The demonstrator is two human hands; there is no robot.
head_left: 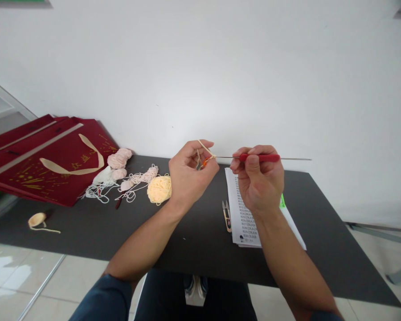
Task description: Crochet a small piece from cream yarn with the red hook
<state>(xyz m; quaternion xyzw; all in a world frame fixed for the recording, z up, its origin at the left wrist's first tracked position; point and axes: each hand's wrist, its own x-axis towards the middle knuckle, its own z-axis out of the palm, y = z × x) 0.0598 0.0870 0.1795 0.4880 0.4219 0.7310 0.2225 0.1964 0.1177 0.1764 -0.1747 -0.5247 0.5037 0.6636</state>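
Note:
My right hand (pixel 262 185) is closed around the red handle of a crochet hook (pixel 272 158), whose thin metal shaft sticks out on both sides. The hook's left end meets a strand of pale yellow yarn (pixel 205 148) at the fingertips of my left hand (pixel 190 174). That hand is curled, with the yarn pinched between thumb and fingers and running up over the index finger. A small orange piece (pixel 206 162) shows between those fingers; the rest of what lies there is mostly hidden. Behind the left wrist rests a yellow yarn ball (pixel 159 189).
Printed sheets (pixel 245 223) lie under my right forearm, with thread snips (pixel 226 216) beside them. Pink yarn balls (pixel 119 158), white yarn (pixel 102 183) and red bags (pixel 53 160) occupy the table's left. A small cream crocheted piece (pixel 37 220) sits near the front-left edge.

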